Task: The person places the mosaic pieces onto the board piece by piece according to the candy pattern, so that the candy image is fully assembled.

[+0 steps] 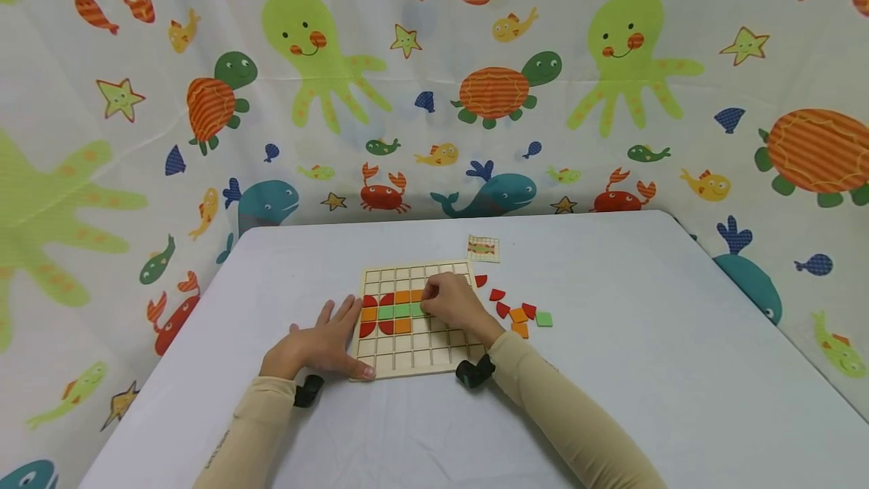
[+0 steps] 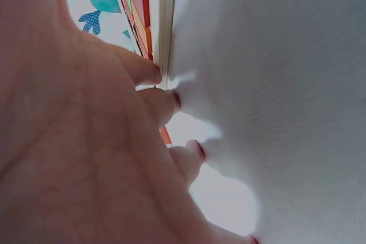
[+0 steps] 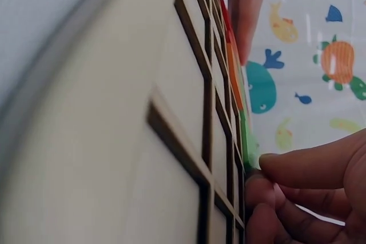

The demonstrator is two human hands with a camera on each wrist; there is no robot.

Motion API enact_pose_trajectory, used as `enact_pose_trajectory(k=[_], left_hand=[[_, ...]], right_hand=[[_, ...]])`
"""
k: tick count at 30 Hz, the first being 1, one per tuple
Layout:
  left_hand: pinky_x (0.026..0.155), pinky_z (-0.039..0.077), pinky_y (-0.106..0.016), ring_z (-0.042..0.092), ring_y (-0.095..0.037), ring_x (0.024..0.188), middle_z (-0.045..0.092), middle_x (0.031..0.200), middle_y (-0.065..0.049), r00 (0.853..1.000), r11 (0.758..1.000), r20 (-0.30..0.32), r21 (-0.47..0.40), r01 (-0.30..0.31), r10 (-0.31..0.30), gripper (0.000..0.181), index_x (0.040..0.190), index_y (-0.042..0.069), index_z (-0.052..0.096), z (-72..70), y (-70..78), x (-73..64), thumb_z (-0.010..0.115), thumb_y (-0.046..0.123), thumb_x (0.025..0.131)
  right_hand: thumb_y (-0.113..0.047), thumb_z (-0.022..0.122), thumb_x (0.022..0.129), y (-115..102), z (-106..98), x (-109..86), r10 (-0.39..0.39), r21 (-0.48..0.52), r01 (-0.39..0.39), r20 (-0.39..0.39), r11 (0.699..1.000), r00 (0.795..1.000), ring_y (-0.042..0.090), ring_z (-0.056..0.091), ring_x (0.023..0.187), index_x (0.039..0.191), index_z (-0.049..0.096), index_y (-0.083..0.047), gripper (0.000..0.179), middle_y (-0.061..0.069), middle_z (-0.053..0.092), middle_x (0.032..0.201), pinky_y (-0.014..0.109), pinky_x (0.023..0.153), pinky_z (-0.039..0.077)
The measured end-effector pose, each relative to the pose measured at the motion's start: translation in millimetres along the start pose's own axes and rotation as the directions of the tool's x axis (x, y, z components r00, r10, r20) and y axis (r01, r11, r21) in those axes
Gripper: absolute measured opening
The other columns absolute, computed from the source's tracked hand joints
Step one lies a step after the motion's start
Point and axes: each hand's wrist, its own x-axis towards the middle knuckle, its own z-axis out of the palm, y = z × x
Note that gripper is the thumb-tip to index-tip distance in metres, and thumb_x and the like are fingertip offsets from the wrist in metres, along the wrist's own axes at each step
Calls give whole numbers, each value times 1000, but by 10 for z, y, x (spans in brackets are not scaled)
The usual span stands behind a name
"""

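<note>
A wooden grid board (image 1: 441,361) lies on the table with red quarter-round, orange and green square tiles set in its left and middle cells. My left hand (image 1: 333,342) rests spread at the board's left side, thumb by the near left corner and fingertips at the left edge. Over the middle of the board, my right hand (image 1: 453,302) has thumb and curled fingers drawn together at the end of the green row. The right wrist view shows the thumb tip right at a green tile (image 3: 247,141), the other fingertips low against the grid.
Right of the board lie loose pieces: several red quarter-rounds (image 1: 497,295), two orange squares (image 1: 520,330) and a green square (image 1: 544,319). A small pattern card (image 1: 483,249) lies behind the board. A curtain (image 1: 407,172) printed with sea animals hangs beyond the white table (image 1: 611,285).
</note>
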Motion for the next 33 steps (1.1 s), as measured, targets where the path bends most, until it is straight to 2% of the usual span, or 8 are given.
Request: enact_pose_trajectory(k=[13, 22, 28, 33], left_hand=[[105, 3, -94, -2, -55, 159, 5, 178, -22, 1000, 999, -1, 44, 13, -13, 136, 172, 6, 14, -34, 69, -63, 90, 62, 74], [105, 1, -93, -2, -54, 159, 5, 178, -21, 1000, 1000, 3, 29, 8, -9, 136, 172, 7, 14, -41, 91, -70, 90, 62, 74], [105, -2, -93, -3, -54, 159, 5, 178, -20, 1000, 1000, 8, 6, 4, -4, 141, 172, 7, 14, -39, 54, -54, 89, 69, 70], [104, 0, -94, -3, -55, 159, 5, 178, -21, 1000, 1000, 7, 18, 2, -3, 140, 172, 8, 14, -42, 58, -61, 89, 69, 71]], right_hand=[[-10, 75, 100, -20, -145, -18, 65, 111, -77, 111, 991, 992, 18, 63, 71, 94, 77, -8, 7, 1, 68, 79, 28, 66, 51], [-12, 73, 102, -27, -267, -52, 7, 165, -29, 129, 986, 992, 18, 66, 77, 102, 78, -6, 8, 0, 71, 88, 29, 72, 57], [-13, 73, 102, -17, -370, -121, -25, 126, 7, 144, 992, 989, 16, 64, 79, 102, 78, -6, 8, -2, 71, 88, 28, 73, 56], [-14, 73, 102, 42, -493, -188, -38, 96, 25, 142, 995, 989, 14, 64, 79, 101, 77, -8, 7, -3, 71, 88, 29, 74, 55]])
